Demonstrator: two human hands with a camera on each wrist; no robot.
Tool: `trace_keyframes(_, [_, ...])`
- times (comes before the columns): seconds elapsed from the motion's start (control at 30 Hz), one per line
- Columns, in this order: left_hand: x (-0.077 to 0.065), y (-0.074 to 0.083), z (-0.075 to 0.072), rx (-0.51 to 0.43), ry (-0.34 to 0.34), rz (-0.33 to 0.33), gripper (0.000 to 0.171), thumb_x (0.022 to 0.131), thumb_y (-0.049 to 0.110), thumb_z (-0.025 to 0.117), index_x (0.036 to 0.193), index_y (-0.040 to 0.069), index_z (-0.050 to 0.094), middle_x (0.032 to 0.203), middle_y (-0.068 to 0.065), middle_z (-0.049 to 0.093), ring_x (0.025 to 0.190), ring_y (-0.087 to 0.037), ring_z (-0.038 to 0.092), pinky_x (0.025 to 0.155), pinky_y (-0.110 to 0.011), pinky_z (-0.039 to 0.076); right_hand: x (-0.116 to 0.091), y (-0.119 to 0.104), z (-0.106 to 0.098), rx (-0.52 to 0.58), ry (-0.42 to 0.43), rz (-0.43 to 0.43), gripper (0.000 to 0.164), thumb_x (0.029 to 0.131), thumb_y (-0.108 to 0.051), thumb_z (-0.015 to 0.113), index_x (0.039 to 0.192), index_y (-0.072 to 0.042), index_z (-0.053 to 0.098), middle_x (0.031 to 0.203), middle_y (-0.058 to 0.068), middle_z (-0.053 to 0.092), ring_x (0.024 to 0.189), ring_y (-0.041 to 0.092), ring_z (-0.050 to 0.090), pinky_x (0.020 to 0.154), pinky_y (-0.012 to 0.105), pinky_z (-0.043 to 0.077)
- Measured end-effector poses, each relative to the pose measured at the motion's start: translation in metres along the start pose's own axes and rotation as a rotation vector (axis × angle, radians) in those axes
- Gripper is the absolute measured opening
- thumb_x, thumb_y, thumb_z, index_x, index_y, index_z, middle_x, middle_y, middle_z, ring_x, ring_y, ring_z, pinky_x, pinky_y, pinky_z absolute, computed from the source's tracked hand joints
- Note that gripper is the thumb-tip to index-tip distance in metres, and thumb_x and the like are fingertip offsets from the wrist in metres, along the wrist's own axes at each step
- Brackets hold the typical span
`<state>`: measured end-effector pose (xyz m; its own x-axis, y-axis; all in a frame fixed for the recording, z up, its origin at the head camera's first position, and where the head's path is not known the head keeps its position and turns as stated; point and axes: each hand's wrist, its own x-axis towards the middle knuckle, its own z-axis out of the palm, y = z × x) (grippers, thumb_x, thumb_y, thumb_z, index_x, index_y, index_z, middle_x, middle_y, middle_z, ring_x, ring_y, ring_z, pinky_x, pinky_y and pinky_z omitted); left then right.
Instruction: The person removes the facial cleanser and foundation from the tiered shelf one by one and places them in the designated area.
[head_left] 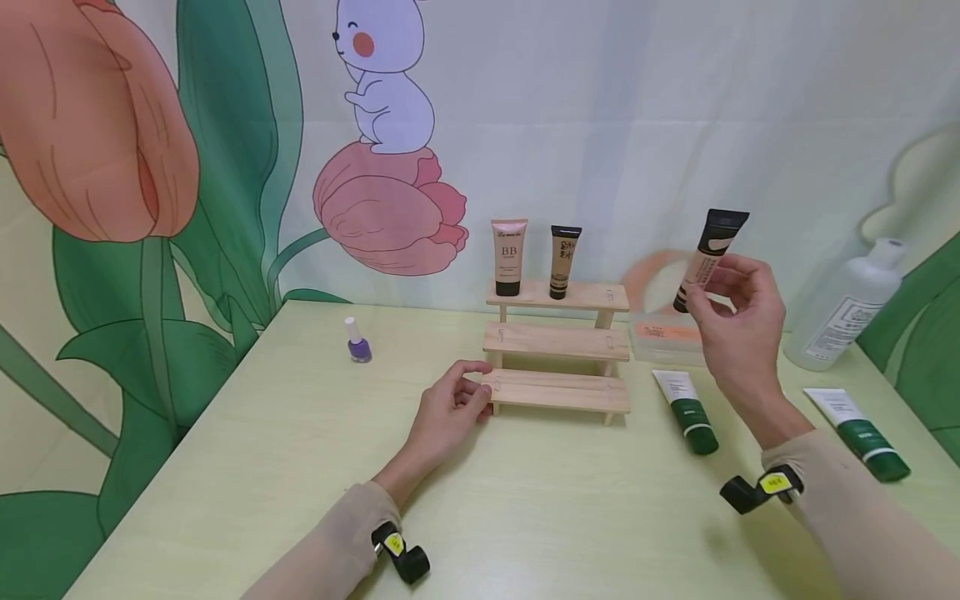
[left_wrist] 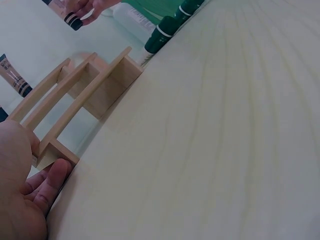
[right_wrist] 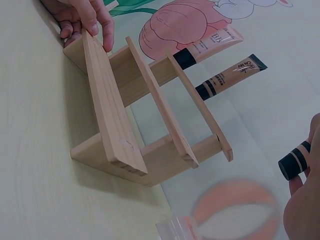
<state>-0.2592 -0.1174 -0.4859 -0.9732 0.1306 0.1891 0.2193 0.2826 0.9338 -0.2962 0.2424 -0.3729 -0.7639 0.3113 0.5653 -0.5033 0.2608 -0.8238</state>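
Observation:
My right hand pinches a beige and black cosmetic tube, held in the air right of the three-step wooden rack. In the right wrist view only that tube's black-capped end shows beside the hand. The left hand grips the left end of the rack's lowest step, its thumb in front. On the top step a pink BB cream tube stands at the left, with a smaller beige and black tube to its right. Both stand on their black caps. The two lower steps hold nothing.
A purple nail polish bottle stands left of the rack. Two green and white tubes lie at the right. Behind them are a clear box and a large white bottle. A printed curtain hangs at the back.

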Motion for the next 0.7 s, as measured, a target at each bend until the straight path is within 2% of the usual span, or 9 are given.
trace_keyframes(0.1, [0.000,0.000,0.000,-0.001,0.002,0.001,0.030,0.113,0.014,0.067,0.142,0.018,0.068,0.099,-0.007,0.079,0.083,-0.018,0.076,0.079,-0.028,0.062,0.000,0.001,-0.007,-0.006,0.014,0.009,0.043,0.100,-0.001,0.078,0.139,-0.013,0.065,0.120,-0.004,0.068,0.107,0.012,0.070,0.085,0.016,0.055])
trace_keyframes(0.43, [-0.001,0.001,0.000,0.000,0.001,-0.004,0.030,0.113,0.014,0.067,0.142,0.019,0.069,0.099,-0.007,0.079,0.083,-0.018,0.076,0.079,-0.027,0.061,-0.004,0.004,-0.029,-0.147,0.044,0.046,0.047,0.104,-0.005,0.074,0.147,-0.015,0.060,0.123,-0.013,0.064,0.113,0.007,0.067,0.091,0.014,0.053])
trace_keyframes(0.7, [-0.001,0.002,0.000,0.003,0.000,-0.004,0.029,0.112,0.014,0.067,0.142,0.019,0.069,0.099,-0.008,0.079,0.083,-0.019,0.076,0.078,-0.027,0.061,-0.006,0.008,-0.044,-0.131,0.058,0.054,0.047,0.102,-0.003,0.076,0.146,-0.013,0.062,0.124,-0.009,0.065,0.113,0.009,0.068,0.091,0.014,0.054])
